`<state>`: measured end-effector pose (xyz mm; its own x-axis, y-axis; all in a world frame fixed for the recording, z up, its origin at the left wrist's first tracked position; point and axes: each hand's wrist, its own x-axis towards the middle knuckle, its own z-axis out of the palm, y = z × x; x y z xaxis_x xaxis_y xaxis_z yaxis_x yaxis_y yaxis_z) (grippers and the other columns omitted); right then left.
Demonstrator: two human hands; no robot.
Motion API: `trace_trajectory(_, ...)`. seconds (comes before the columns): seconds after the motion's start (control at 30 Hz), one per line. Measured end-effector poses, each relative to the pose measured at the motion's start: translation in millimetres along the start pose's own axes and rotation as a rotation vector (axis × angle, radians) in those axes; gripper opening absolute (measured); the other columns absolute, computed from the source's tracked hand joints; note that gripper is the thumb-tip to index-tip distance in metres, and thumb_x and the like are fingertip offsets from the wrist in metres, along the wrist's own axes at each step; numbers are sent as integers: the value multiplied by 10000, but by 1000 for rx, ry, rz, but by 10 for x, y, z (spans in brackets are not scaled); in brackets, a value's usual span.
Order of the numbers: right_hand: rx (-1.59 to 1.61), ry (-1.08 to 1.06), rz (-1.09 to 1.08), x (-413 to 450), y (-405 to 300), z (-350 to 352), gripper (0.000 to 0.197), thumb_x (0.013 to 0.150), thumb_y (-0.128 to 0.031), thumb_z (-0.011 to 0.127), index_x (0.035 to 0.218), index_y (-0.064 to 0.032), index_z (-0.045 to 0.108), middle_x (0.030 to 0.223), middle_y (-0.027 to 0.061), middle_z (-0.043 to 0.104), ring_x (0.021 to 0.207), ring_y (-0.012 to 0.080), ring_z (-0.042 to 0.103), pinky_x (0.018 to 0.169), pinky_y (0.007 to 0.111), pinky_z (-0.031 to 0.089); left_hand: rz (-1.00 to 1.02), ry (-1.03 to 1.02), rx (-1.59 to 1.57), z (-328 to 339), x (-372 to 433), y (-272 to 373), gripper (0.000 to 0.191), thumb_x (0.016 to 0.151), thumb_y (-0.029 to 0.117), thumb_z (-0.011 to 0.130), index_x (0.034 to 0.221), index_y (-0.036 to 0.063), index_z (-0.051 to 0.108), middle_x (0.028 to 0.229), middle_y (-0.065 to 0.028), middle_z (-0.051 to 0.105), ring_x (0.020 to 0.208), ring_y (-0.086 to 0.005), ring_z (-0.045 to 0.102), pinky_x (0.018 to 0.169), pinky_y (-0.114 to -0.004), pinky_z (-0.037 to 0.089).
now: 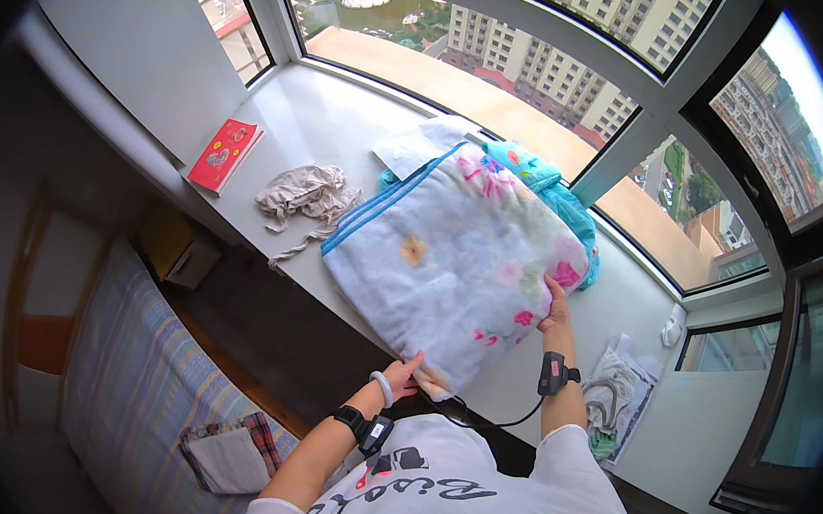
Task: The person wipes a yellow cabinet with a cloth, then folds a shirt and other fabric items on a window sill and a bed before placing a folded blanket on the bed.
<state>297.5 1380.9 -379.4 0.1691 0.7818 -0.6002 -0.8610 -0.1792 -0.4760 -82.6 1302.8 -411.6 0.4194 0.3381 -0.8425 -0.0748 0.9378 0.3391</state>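
A folded light-blue blanket [448,260] with pink flowers and a blue bound edge lies on the white windowsill, its near corner reaching past the sill's front edge. My left hand [402,378] grips that near corner, thumb on top and fingers partly hidden below. At the blanket's right side my right hand [556,306] holds the edge, thumb over the top, other fingers mostly out of sight. Turquoise patterned cloth [556,196] shows from behind and under the blanket. White papers or thin white cloth [425,144] lie by its far left corner.
On the sill [306,116] are a crumpled beige cloth [310,197] and a red book [223,156]. Papers with a white cloth [612,392] lie at right. Windows [487,65] bound the far side. A bed [144,373] with folded plaid cloth [233,454] stands lower left.
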Motion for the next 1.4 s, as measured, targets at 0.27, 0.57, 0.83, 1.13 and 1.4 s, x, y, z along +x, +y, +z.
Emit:
trace_trajectory(0.27, 165, -102, -135, -873, 420, 1331, 406, 923, -263, 637, 1236, -5, 630, 1194, 142, 696, 1062, 299, 678, 995, 441, 523, 214, -353, -629, -187, -247, -79, 814, 846, 604, 713, 1438, 103, 467, 1409, -126, 564, 1282, -276, 544, 1115, -463, 413)
trace_trajectory(0.57, -135, -375, -565, -1883, 498, 2776, 410, 943, -273, 571, 1237, 7, 628, 1185, 135, 682, 1074, 255, 666, 958, 391, 538, 483, -667, -487, -678, -2018, 1168, 516, 942, 378, 640, 1348, 70, 556, 1270, -96, 659, 1122, -217, 650, 988, -392, 530)
trace_trajectory(0.83, -134, -804, -781, -2576, 1505, 4224, 497, 929, -345, 559, 1297, -12, 566, 1202, 151, 657, 1094, 276, 652, 970, 415, 539, 1049, -639, -362, -1623, -3945, 1562, 567, 956, 406, 602, 1403, 76, 492, 1320, -115, 617, 1148, -224, 639, 983, -376, 536)
trace_trajectory(1.13, -184, -1112, -227, -2493, 3544, 5111, 395, 970, -290, 545, 1234, -7, 625, 1196, 145, 679, 1116, 261, 648, 991, 409, 519, 1152, -305, -608, -3651, -4801, 498, 480, 996, 398, 499, 1255, 5, 591, 1118, -111, 702, 995, -201, 704, 887, -351, 577)
trace_trajectory(1.4, -421, -488, 552, -2245, 5563, 5548, 381, 947, -294, 598, 1213, -23, 629, 1155, 113, 703, 1069, 251, 670, 982, 406, 526, 1448, 83, -398, -4877, -5142, -414, 394, 1033, 352, 459, 1180, 21, 614, 1044, -98, 702, 906, -193, 706, 812, -349, 590)
